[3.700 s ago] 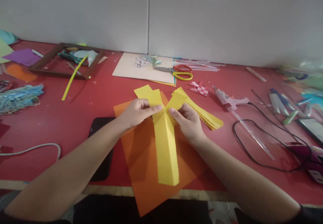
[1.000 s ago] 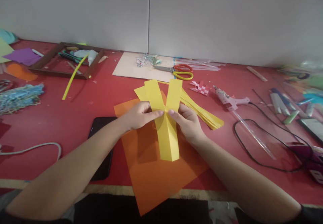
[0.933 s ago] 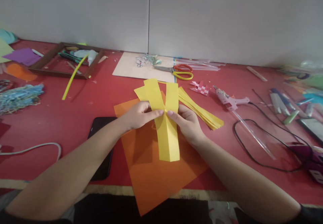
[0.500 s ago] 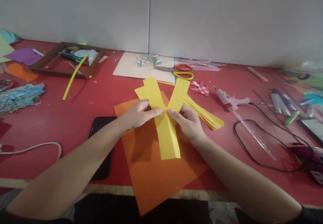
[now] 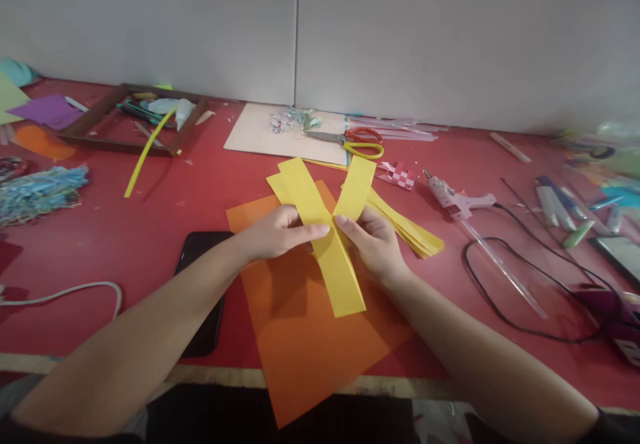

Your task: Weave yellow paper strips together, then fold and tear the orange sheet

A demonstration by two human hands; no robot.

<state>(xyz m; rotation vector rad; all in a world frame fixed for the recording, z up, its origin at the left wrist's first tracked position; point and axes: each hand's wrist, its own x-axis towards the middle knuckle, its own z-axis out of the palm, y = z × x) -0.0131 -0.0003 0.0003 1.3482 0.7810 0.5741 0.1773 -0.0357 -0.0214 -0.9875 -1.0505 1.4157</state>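
Note:
My left hand (image 5: 285, 233) pinches a long yellow paper strip (image 5: 336, 271) between thumb and fingers, the strip slanting from upper left to lower right. My right hand (image 5: 373, 241) is closed on a second yellow paper strip (image 5: 357, 181), whose upper end leans right; its lower part is mostly hidden. The strips come together between my thumbs. Beneath them lies an orange paper sheet (image 5: 295, 337), reaching past the table's front edge. More yellow strips (image 5: 413, 231) lie fanned out behind my right hand, and another yellow piece (image 5: 280, 187) shows behind my left.
Scissors (image 5: 345, 141) rest on a pale board (image 5: 255, 134) at the back. A glue gun (image 5: 457, 201) with its black cord lies to the right. A black phone (image 5: 203, 337) is under my left forearm. A brown wooden frame (image 5: 100, 143) holds tools.
The strip in my left hand has tilted, its lower end swinging right and its top left, and it now covers most of the other strip's lower part. My left hand has shifted slightly right and down.

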